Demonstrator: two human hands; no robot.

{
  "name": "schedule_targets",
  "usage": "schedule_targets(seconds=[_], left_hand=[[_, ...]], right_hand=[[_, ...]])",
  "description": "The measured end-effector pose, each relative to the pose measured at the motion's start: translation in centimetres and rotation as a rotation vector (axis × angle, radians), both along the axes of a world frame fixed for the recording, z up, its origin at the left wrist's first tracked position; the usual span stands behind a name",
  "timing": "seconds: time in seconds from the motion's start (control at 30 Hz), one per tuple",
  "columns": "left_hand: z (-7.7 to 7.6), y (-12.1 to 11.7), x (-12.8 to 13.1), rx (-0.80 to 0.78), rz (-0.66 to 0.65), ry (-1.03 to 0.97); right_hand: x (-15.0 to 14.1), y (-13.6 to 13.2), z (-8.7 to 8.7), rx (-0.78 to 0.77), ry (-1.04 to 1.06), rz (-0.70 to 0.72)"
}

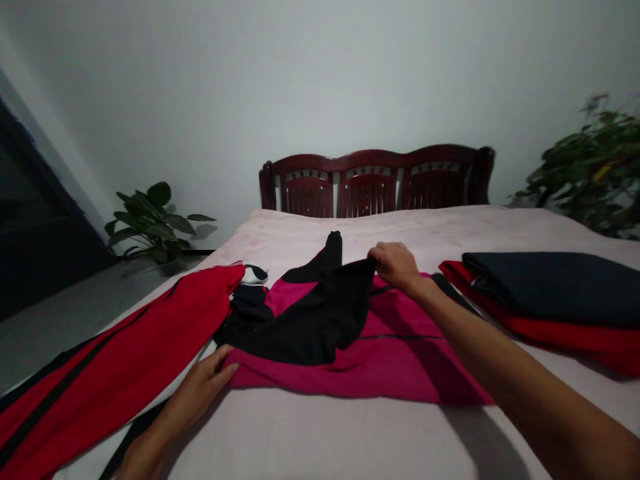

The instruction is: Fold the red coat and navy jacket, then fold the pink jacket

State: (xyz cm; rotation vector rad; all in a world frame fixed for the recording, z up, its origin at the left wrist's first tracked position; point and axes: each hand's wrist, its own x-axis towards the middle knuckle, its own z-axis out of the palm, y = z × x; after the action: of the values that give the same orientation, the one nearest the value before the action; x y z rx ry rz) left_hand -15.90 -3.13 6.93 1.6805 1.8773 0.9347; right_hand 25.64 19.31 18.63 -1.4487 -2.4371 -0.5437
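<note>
Mid-bed, a rumpled black-and-magenta cloth garment (320, 340) lies with its black edge lifted, pinched tight in the right hand (395, 265). The left hand (200, 387) rests open at its near edge, beside a long red-and-black garment (125, 340) on the pale pink bedspread (350, 230).

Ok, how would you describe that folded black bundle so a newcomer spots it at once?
From the dark wooden headboard, come down the right side of the bed, past the right hand. The folded black fabric lies there on a red layer, the only neat stack; the other garments lie spread out.
</note>
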Motion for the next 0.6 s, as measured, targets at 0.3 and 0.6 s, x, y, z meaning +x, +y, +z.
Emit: schedule_targets(seconds=[0.3, 0.6], left_hand=[[-1.5, 0.2, 2.7, 0.098, 0.169, 0.446], [-2.4, 0.6, 3.8, 0.479, -0.094, 0.67]], right_hand=[[15.9, -11.5, -7.4, 0.211, 0.036, -0.089], [15.9, -12.3, -9.4, -0.013, 0.023, 0.008]])
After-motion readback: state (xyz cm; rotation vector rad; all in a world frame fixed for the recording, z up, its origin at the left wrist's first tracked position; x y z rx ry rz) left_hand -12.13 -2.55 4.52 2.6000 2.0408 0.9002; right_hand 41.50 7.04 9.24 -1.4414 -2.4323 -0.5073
